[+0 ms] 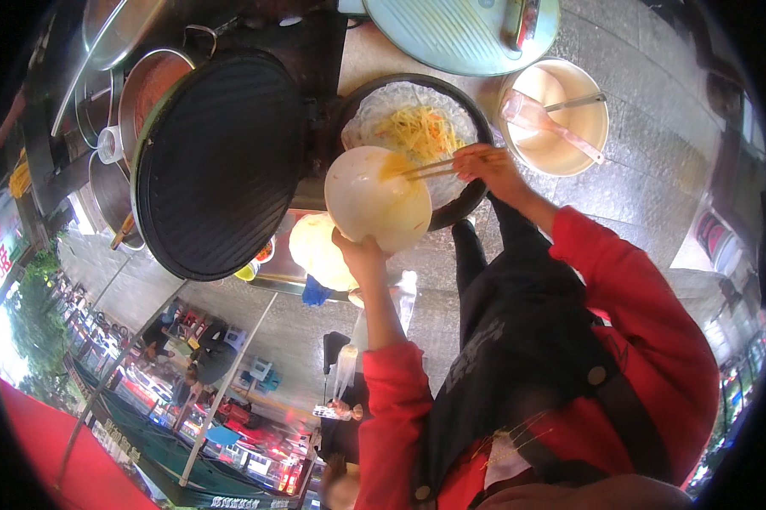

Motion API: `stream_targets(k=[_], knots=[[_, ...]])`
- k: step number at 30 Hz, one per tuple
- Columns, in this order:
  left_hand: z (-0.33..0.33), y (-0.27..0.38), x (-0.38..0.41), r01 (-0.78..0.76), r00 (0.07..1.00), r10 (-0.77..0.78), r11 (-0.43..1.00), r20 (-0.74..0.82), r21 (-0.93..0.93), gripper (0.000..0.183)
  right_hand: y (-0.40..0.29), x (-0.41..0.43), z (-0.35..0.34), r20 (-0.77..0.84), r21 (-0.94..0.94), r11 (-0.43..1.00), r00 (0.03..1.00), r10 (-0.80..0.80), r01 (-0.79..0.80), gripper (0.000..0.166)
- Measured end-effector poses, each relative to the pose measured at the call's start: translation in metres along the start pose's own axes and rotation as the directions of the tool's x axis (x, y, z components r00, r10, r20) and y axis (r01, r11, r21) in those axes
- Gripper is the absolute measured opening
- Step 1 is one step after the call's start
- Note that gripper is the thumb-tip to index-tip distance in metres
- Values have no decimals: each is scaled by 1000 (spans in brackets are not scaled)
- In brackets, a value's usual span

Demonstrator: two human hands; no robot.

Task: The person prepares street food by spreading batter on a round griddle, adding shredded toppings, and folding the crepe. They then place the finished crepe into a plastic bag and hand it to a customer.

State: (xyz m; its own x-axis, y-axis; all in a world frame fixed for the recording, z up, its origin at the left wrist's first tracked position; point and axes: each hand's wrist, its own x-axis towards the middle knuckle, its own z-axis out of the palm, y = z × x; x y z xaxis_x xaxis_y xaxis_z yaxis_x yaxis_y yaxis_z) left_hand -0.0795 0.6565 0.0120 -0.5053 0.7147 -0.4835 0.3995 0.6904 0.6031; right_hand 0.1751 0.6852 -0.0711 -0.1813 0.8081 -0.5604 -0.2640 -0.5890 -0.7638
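My left hand (364, 258) grips the near rim of a white bowl (364, 197), tilting it over the edge of a round black griddle (478, 197). Yellow residue streaks the inside of the bowl. Wooden chopsticks (437, 168) are held in my right hand (494, 169), their tips inside the bowl at some yellow food. On the griddle lies a thin pale translucent sheet (367, 118), with a heap of yellow shreds and orange bits (421, 131) on top. The bowl hides part of the sheet and griddle.
A raised black griddle lid (217, 166) stands at left, pots (142, 95) behind it. At right, a batter bucket (603, 134) holds a pink spatula (549, 124) and a metal-handled utensil. Another round lid (447, 38) sits beyond. A person's hand (341, 409) shows below.
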Motion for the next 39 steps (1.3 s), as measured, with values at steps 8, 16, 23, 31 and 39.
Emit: stream_targets(k=[8,16,23,31,39], knots=[[-2,-4,3,88,996,-85,980,-26,178,62,-15,14,55,94,65,998,995,-14,8,22],[-11,-3,2,141,990,-138,966,-30,217,66,-26,3,-10,135,91,996,991,4,-17,23],[-16,-26,11,169,983,-168,986,78,-7,61,43,12,-23,58,331,885,943,329,-329,30],[-18,-49,19,203,965,-211,977,158,64,61,12,16,-39,-39,404,908,989,141,-114,21],[-10,-38,12,-22,1000,22,995,-1,97,42,2,28,-31,-52,202,979,998,45,-34,27]])
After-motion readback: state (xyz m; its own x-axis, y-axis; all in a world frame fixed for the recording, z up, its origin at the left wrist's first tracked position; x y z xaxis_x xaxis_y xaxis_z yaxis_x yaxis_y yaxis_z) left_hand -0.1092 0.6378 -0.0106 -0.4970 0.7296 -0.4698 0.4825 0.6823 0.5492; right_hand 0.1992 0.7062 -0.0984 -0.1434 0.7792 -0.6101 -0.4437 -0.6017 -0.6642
